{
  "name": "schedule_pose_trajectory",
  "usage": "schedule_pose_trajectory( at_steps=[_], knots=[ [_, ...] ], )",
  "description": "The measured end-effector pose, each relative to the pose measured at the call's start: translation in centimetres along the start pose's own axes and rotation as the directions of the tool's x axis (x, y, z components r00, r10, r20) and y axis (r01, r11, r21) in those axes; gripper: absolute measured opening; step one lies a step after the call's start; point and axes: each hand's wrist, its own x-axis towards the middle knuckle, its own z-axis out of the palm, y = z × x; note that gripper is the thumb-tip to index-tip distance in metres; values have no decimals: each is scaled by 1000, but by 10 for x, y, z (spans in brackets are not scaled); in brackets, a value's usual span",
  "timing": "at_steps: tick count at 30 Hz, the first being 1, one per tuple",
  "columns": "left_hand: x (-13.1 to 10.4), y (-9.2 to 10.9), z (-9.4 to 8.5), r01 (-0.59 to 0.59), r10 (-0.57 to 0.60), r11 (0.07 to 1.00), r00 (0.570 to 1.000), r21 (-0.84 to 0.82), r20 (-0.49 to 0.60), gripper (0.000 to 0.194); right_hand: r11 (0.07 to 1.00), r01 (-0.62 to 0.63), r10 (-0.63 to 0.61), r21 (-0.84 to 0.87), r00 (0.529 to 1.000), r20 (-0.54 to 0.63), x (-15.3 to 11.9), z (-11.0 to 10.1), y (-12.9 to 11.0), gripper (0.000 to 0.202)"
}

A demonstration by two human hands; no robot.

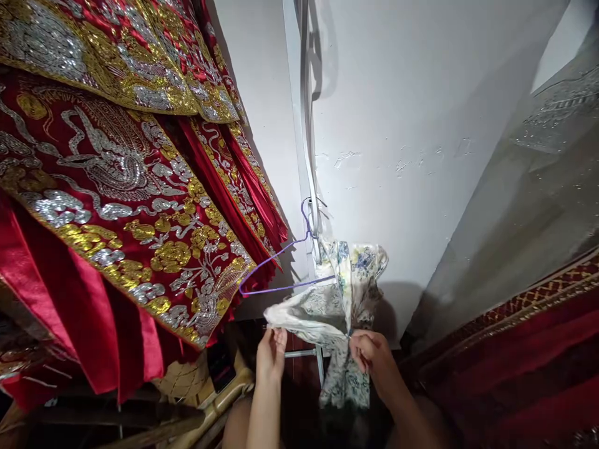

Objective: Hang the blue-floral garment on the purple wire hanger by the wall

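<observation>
Floral cloth [337, 312], white with blue and green print, near centre, gripped at both ends. Left hand [271, 353] on its left edge, fingers curled up and pinching the hem. Right hand [372, 357] at the middle of the cloth, fingers pressed together in a tight pinch on a gathered fold, with a strip of fabric hanging down below the grip. Both forearms rising from the near edge.

Just beyond the hands, a purple wire hanger [281, 271], its right shoulder buried in the cloth, its left shoulder bare and jutting toward the red robes, its hook lifted against a white pole [299, 143]. A thin metal bar [302, 353] low between the hands.

To the near left, pale wooden furniture [215, 405], partly in shadow.

Filling the left side, red robes [116, 187] heavy with gold and silver sequin embroidery, hanging in overlapping layers.

Farther off, a white wall [421, 125], scuffed in places. At far right, a clear plastic cover [538, 187] over dark red fabric [524, 362] with a gold patterned border.
</observation>
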Motion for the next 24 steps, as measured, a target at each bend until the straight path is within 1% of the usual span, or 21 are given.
schedule_pose_trajectory(
  at_steps=[3, 5, 7, 8, 9, 11, 12, 13, 14, 16, 17, 18, 19, 20, 21, 22, 23, 24],
  knots=[
    [-9, -12, -3, 79, -78, 997, 996, 16, -43, 22, 997, -18, 18, -73, 1000, 3, -11, -29, 11, 41],
    [-18, -14, 2, 88, -88, 996, 996, 9, -10, 19, 985, -62, 68, -160, 997, 29, -16, -47, 20, 42],
    [-33, -16, 14, 61, -63, 998, 992, 16, 113, 11, 954, -97, 111, -283, 993, 34, -18, -60, 30, 41],
    [-43, -19, 21, 35, -43, 999, 979, 39, 201, 6, 935, -92, 106, -342, 994, 23, -19, -63, 33, 40],
    [-54, -22, 28, -3, -22, 997, 955, 81, 297, 7, 920, -70, 74, -386, 997, -4, -19, -65, 35, 38],
    [-78, -32, 41, -110, -1, 971, 885, 212, 465, 23, 908, 8, -26, -418, 999, -37, -20, -62, 33, 29],
    [-89, -38, 46, -177, -1, 942, 849, 286, 528, 29, 916, 58, -69, -396, 997, -14, -21, -57, 30, 23],
    [-99, -44, 50, -250, -7, 897, 816, 364, 578, 34, 931, 102, -91, -352, 995, 47, -23, -51, 25, 21],
    [-107, -48, 54, -330, -7, 838, 789, 434, 615, 37, 947, 126, -88, -296, 987, 137, -24, -43, 19, 25],
    [-115, -49, 57, -486, 38, 702, 756, 521, 654, 40, 972, 119, -47, -202, 943, 329, -26, -27, 7, 40],
    [-114, -47, 57, -549, 81, 638, 745, 540, 662, 41, 978, 111, -33, -176, 917, 398, -26, -18, 1, 44],
    [-112, -42, 55, -597, 131, 588, 736, 545, 664, 42, 980, 112, -28, -166, 898, 439, -23, -11, -4, 44],
    [-107, -35, 51, -632, 185, 556, 727, 540, 661, 41, 978, 125, -35, -168, 891, 454, -20, -4, -8, 41],
    [-102, -28, 45, -654, 231, 539, 721, 531, 654, 40, 973, 147, -51, -179, 889, 454, -15, 0, -13, 34],
    [-96, -21, 36, -661, 243, 529, 719, 532, 651, 38, 964, 178, -70, -196, 885, 460, -9, 4, -18, 26],
    [-90, -16, 24, -653, 214, 522, 724, 549, 656, 39, 954, 213, -92, -213, 879, 469, -2, 6, -24, 21],
    [-85, -12, 9, -629, 147, 511, 735, 586, 662, 42, 941, 250, -115, -226, 867, 484, 4, 7, -32, 18],
    [-82, -10, -7, -592, 44, 489, 750, 641, 660, 47, 928, 292, -142, -231, 851, 506, 11, 8, -41, 17]
  ],
)
